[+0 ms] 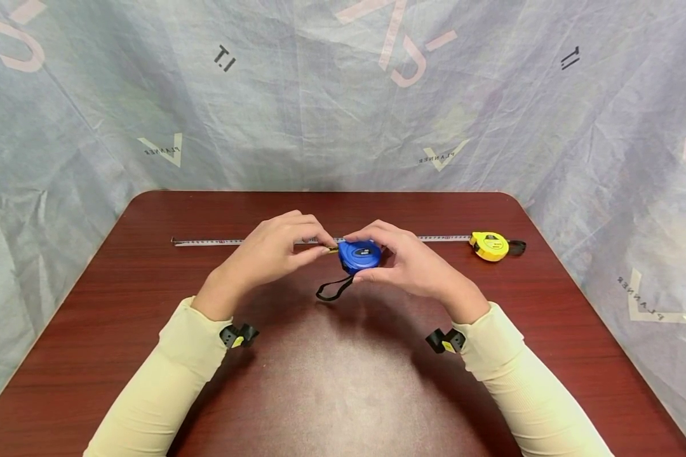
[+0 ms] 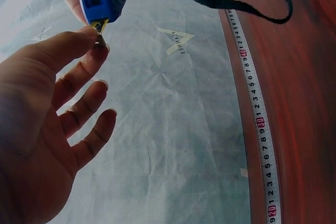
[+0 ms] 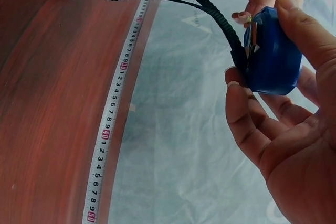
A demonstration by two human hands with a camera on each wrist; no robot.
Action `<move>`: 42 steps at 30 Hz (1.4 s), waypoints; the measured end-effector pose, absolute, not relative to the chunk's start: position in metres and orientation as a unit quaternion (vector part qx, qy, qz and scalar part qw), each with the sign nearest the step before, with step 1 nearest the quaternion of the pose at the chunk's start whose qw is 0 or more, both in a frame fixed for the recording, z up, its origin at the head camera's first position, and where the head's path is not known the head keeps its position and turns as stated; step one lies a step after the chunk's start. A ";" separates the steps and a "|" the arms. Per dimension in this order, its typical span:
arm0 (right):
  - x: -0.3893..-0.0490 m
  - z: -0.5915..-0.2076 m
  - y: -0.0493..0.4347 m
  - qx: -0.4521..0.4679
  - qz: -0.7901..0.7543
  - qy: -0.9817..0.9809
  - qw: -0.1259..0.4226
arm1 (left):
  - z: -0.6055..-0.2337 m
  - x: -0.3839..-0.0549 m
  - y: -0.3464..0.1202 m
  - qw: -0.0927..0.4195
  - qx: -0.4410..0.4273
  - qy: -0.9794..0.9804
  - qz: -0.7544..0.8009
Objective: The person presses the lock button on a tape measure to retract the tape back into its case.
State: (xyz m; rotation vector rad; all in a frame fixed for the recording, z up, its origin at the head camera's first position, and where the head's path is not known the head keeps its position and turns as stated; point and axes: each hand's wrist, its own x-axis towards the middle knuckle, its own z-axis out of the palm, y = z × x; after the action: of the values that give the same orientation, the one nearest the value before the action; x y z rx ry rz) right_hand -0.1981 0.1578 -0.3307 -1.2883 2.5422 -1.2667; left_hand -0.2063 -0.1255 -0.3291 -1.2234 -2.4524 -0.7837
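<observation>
A blue tape measure (image 1: 361, 256) is held above the table by my right hand (image 1: 408, 259), thumb and fingers curled round its case. The left hand (image 1: 277, 249) pinches the metal end hook (image 2: 100, 40) between thumb and index finger, with a short bit of yellow blade (image 2: 98, 23) showing at the case mouth. In the left wrist view the other left fingers are spread and loosely bent. A black wrist strap (image 1: 333, 291) hangs in a loop from the blue case. Behind both hands a white blade (image 1: 443, 238) lies stretched along the table, partly hidden by them.
The white blade runs out of a yellow tape measure (image 1: 490, 246) at the table's right, which has its own black strap (image 1: 517, 247). Its hooked end (image 1: 174, 241) lies far left. A grey printed cloth (image 1: 320, 127) hangs round the dark red wooden table (image 1: 331, 381).
</observation>
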 end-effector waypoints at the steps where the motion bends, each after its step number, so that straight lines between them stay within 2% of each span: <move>1: -0.198 -0.331 0.157 -0.412 -0.406 0.815 0.012 | -0.329 -0.206 -0.125 0.146 -0.424 -0.851 -0.273; 23: -0.192 -0.329 0.180 -0.368 -0.422 0.828 0.013 | -0.330 -0.203 -0.149 0.137 -0.392 -0.874 -0.252; 36: -0.175 -0.337 0.227 -0.332 -0.406 0.851 0.014 | -0.340 -0.192 -0.200 0.100 -0.327 -0.916 -0.208; 42: -0.165 -0.339 0.250 -0.313 -0.379 0.871 0.008 | -0.343 -0.185 -0.228 0.110 -0.287 -0.932 -0.191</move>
State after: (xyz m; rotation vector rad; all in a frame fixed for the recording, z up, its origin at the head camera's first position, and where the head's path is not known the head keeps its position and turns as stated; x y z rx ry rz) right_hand -0.1649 0.2496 -0.3390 -0.9782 2.7211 -1.1847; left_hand -0.1850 -0.2276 -0.3434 -0.8450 -2.7401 -0.5604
